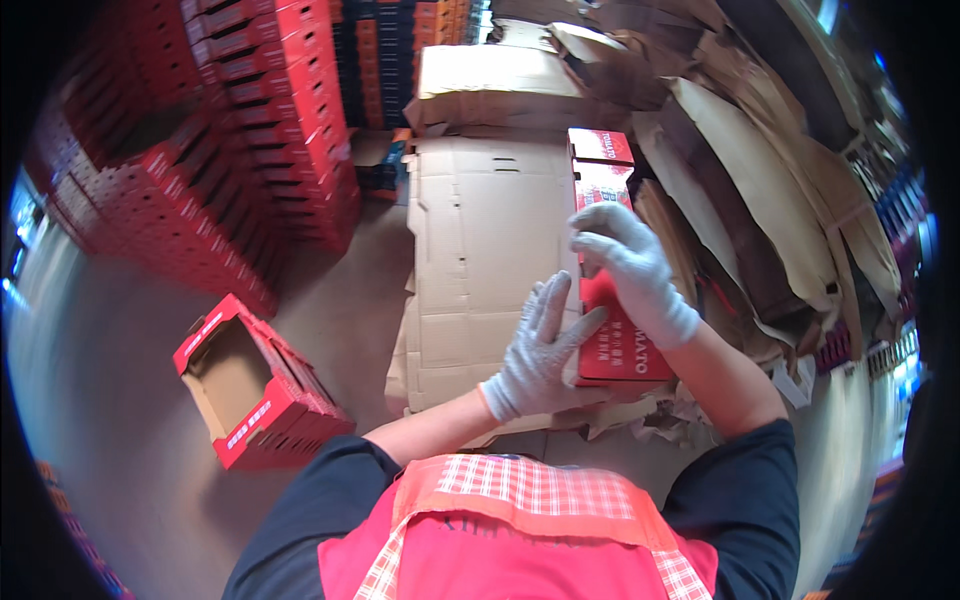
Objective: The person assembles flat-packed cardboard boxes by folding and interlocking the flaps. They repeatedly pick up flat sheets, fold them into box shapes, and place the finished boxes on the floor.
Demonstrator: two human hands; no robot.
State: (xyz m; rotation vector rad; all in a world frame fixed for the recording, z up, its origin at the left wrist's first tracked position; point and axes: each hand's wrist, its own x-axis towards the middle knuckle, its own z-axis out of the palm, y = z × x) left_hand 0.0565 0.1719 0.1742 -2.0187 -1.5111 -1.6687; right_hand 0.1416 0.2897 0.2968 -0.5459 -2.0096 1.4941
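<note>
A flat brown cardboard box blank (490, 230) lies on a stack in front of me, with slots and notched edges. Along its right side runs a red printed panel (622, 362), partly covered by my right hand. My left hand (535, 355), in a grey-white knit glove, rests at the inner edge of that panel, fingers stretched and apart. Over the panel's middle is my right hand (628, 262), gloved the same way. Its fingers are bent towards the left with gaps between them, and nothing shows in its grasp.
On the floor to the left stands a short stack of red open-topped cardboard boxes (290, 400). Tall stacks of red boxes (290, 110) rise behind it. Crumpled brown cardboard sheets (750, 180) pile up on the right. Dark blue and orange boxes (385, 60) stand at the back.
</note>
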